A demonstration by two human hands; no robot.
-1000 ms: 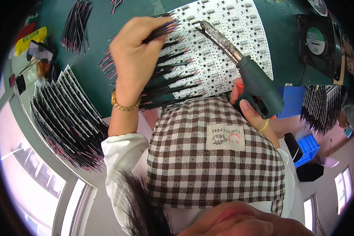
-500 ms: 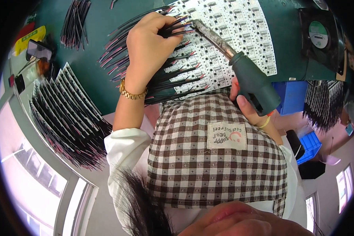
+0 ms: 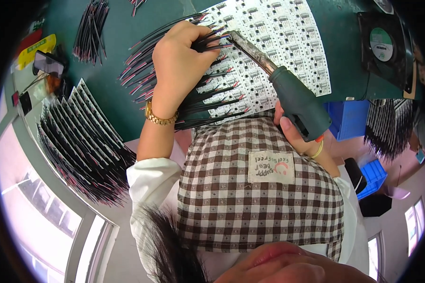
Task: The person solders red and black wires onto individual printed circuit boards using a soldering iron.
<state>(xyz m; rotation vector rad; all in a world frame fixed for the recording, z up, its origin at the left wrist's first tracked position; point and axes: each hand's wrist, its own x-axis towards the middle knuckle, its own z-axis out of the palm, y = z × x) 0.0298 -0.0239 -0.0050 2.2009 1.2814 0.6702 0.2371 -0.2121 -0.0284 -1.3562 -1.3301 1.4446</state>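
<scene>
My left hand is closed on a few dark wires, their tips resting on the white circuit board panel. A dark green soldering iron sits in my right hand, the fingers wrapped round its handle and partly hidden by it. The iron's thick, crusted tip meets the board right beside the ends of the held wires. Rows of black wires with red ends lie along the board's left side, several under my left hand and wrist.
A bundle of loose wires lies on the green table. Left of me stands a stack of wired boards. A black fan is at the far right, above a blue bin and more hanging wired boards.
The iron's tip and my left hand's wires have shifted slightly down in the picture. The board and table have shifted a little too; both hands keep their hold.
</scene>
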